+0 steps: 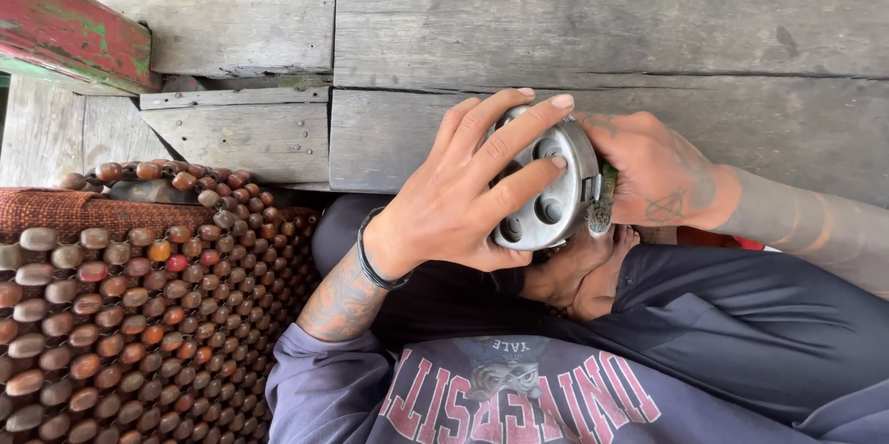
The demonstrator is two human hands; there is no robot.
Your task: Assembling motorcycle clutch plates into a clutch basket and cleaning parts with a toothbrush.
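The person sat cross-legged on the grey wooden planks, with a round grey metal part held over the lap, just above a bare foot. The part was drum-shaped, its visible face carrying several round bosses and openings.

The left hand was closed over the part from the near side, fingers spread across its face and rim, thumb beneath. A dark band sat at that wrist. The right hand was pressed against the far edge of the part and appeared to grip a small brush with worn bristles between hand and rim; how tightly the fingers were closed could not be made out, as they lay behind the part.

A seat cover of brown wooden beads lay beside the person's left knee, apart from both hands. A red-painted beam crossed the upper corner.

Assessment: the work in hand looked to be brushing the rim of the part. To do it well, the left hand ought to hold the drum steady by its rim and not its face, so that the fingers leave the recesses open. Short strokes along the edge would suit, with the part turned a little at a time. The part should stay over the lap, since a slip would drop it on the foot.
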